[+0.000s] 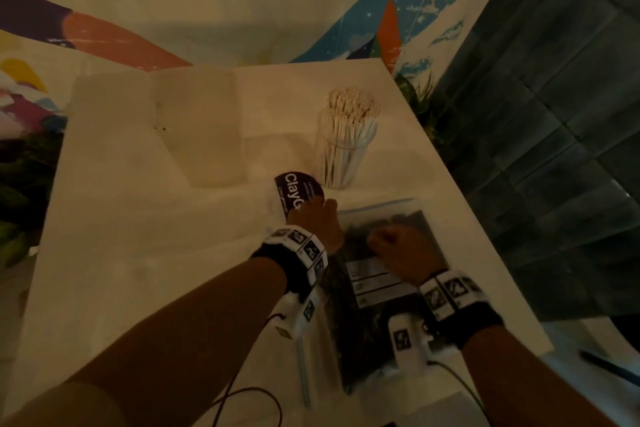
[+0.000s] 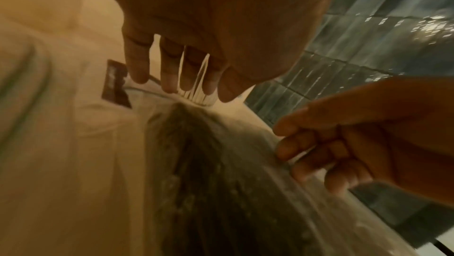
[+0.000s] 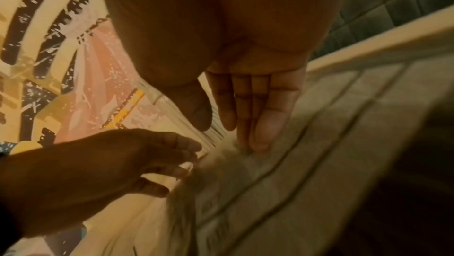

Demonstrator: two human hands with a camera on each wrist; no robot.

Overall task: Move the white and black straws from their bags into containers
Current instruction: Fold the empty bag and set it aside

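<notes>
A clear zip bag of black straws lies flat on the white table. My left hand hovers at the bag's top left corner with straight fingers pointing down at its mouth. My right hand rests on the bag's upper part, and its straight fingertips press into the plastic. The black straws show dark through the film. A clear cup packed with white straws stands upright just beyond the bag.
A tall frosted container stands at the back middle of the table. A dark round "Clay" label on pale plastic lies by my left hand. The table's right edge runs close to the bag, with dark tiles beyond.
</notes>
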